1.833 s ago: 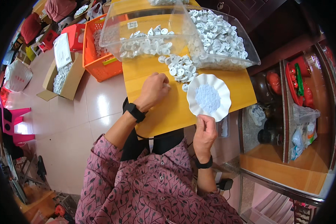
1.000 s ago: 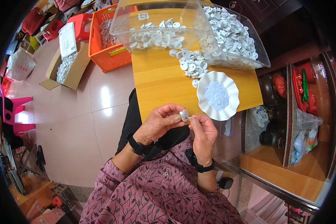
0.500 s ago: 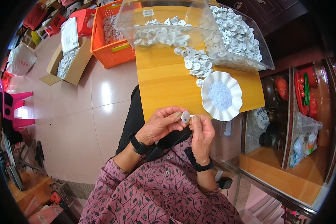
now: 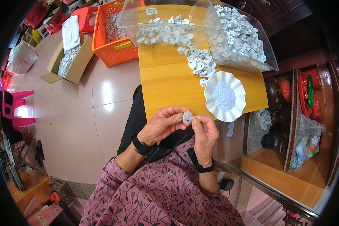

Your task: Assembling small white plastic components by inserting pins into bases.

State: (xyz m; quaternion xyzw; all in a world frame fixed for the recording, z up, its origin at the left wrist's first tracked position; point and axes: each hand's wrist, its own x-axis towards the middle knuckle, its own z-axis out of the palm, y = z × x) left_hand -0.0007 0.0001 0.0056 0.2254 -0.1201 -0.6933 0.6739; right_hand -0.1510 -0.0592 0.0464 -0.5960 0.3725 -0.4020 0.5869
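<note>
My left hand (image 4: 162,124) pinches a white round plastic disc (image 4: 187,118) with a small dark slot, between thumb and forefinger, just off the table's front edge. At the disc's right rim, the thumb and forefinger of my right hand (image 4: 205,134) are closed on a tiny whitish piece (image 4: 193,119), mostly covered by the fingertips. A white dish (image 4: 236,112) with a wavy rim stands just beyond my right hand, holding pale blue flat bits (image 4: 223,96). Behind it, a loose pile of similar white discs (image 4: 200,63) lies on the yellow wooden table (image 4: 162,86).
Two clear plastic bins, one at the back (image 4: 208,17) and one at the back right (image 4: 269,67), hold many white discs. An orange crate (image 4: 118,56) and an open cardboard box (image 4: 83,69) stand left of the table. Shelves (image 4: 278,165) are on the right.
My right hand has shifted slightly, its fingertips now nearer the disc's rim. The disc has turned a little in my left fingers. The table has moved slightly rightward in view.
</note>
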